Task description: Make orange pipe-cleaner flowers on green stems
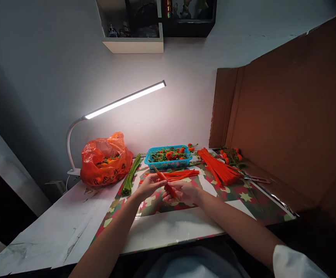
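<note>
My left hand (151,186) pinches a slim orange-red stick-shaped thing (172,190) with a pale, narrow upper tip. The lower end of it lies across the curled fingers of my right hand (183,192), palm turned up. Its exact kind is hard to make out. Just behind my hands, loose orange-red chenille stems (185,175) lie on the table. To the right a thick fanned bundle of orange-red chenille stems (218,168) rests, and a green bundle of stems (131,177) lies on the left. A blue basket (168,166) behind holds orange pompom flowers with green stems.
An orange plastic bag (104,164) with orange flowers inside stands at the left, under a lit lamp (127,99). Several pompom flowers (237,154) and a tool with pinkish handles (259,179) lie right, beside a tall cardboard panel (286,108). Shelves (134,45) hang above.
</note>
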Demonstrator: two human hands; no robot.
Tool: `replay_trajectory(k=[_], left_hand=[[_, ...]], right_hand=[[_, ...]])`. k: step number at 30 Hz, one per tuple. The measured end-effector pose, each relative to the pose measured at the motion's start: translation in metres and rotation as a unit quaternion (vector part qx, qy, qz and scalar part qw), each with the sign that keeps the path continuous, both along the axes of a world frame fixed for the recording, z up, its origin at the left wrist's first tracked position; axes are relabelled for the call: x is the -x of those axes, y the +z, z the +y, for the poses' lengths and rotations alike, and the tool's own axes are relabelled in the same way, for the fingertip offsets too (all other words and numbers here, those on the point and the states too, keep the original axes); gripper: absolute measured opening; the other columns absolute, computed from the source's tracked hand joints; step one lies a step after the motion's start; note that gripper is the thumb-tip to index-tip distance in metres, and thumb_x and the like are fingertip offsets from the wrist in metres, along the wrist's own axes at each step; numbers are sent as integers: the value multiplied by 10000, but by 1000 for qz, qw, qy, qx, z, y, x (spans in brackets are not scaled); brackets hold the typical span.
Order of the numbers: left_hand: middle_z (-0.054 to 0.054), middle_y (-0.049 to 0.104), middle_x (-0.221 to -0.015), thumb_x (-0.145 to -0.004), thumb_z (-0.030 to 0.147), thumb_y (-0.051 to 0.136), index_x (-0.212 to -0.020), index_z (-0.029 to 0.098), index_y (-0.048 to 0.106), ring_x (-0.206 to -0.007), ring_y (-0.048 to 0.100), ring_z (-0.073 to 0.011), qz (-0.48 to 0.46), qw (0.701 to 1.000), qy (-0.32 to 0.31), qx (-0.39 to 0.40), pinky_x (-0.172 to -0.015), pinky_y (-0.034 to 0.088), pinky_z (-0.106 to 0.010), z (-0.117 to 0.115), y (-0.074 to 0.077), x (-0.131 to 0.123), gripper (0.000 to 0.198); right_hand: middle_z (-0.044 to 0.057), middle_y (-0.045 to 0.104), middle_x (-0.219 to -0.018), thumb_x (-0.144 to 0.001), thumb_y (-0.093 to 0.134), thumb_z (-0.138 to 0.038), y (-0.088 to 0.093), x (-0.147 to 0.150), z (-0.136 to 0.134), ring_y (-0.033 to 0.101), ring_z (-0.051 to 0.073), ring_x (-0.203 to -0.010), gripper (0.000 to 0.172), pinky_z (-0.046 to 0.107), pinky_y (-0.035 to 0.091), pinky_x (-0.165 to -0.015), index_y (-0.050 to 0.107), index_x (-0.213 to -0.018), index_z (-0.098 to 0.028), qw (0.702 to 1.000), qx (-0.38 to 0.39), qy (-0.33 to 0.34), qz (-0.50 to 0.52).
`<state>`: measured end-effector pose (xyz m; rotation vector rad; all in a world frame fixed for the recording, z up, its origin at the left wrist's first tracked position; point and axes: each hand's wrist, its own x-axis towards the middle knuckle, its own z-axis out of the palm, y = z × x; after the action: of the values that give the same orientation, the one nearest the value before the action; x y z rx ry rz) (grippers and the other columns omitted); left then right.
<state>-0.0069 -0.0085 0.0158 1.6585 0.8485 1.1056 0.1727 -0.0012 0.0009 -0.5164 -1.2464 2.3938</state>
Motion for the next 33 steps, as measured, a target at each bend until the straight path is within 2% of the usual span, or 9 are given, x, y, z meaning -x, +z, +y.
replay_trajectory(k=[3, 6, 16, 22, 27, 30, 32, 33], left_hand=[[-17, 615, -635, -642, 392, 742, -706, 132, 684, -608, 539, -124, 4, 1000, -12, 1, -612, 442, -238, -1, 1, 1, 274], [-25, 627, -658, -648, 379, 742, -710, 130, 685, -638, 557, -134, 23, 1000, -4, -4, -644, 450, -246, 0, -3, 4, 262], [-34, 669, -646, -604, 362, 764, -685, 159, 720, -621, 577, -153, 64, 996, 58, -23, -624, 455, -253, 3, -7, 5, 223], [-57, 694, -678, -615, 373, 754, -739, 144, 735, -621, 592, -165, 76, 995, 61, -3, -607, 452, -254, 6, -11, 5, 261], [-57, 686, -672, -646, 371, 737, -728, 144, 729, -658, 599, -176, 63, 997, 47, -11, -640, 459, -263, 8, -14, 4, 241], [-54, 675, -689, -679, 384, 714, -742, 140, 717, -663, 593, -166, 47, 998, 45, -16, -642, 461, -257, 7, -12, 2, 252], [-59, 675, -764, -713, 383, 688, -798, 142, 710, -705, 597, -165, 29, 999, 36, -21, -665, 469, -258, 5, -9, 2, 257], [-65, 673, -820, -725, 374, 680, -830, 146, 706, -742, 602, -170, 19, 999, 27, -24, -690, 473, -263, 4, -7, 1, 253]], right_hand=[[86, 658, -759, -887, 456, -268, 0, -3, 3, 640, 131, -687, 226, 248, 480, -694, 581, -866, -81, 999, 40, 24, -11], [73, 651, -744, -867, 493, -233, 0, -4, 6, 642, 139, -691, 155, 253, 484, -668, 566, -884, -98, 998, 51, 19, -20], [59, 651, -728, -785, 643, -227, -7, 3, 5, 633, 120, -660, 158, 213, 477, -605, 611, -864, -94, 996, -24, -77, -25], [61, 651, -681, -775, 662, -259, -13, 8, 6, 620, 110, -598, 180, 204, 464, -564, 603, -784, -90, 991, -32, -122, -33], [43, 641, -652, -770, 656, -267, -9, 9, 4, 604, 94, -570, 178, 192, 451, -552, 589, -750, -103, 990, -38, -127, -56], [30, 636, -656, -728, 686, -342, -7, 9, 3, 596, 102, -579, 244, 208, 444, -551, 574, -730, -125, 978, -98, -165, -83], [21, 630, -660, -701, 695, -375, -6, 8, 3, 588, 115, -588, 268, 233, 445, -567, 566, -713, -141, 946, -207, -231, -91], [17, 625, -660, -698, 691, -380, -5, 7, 3, 580, 121, -594, 262, 245, 443, -578, 571, -714, -148, 919, -275, -268, -92]])
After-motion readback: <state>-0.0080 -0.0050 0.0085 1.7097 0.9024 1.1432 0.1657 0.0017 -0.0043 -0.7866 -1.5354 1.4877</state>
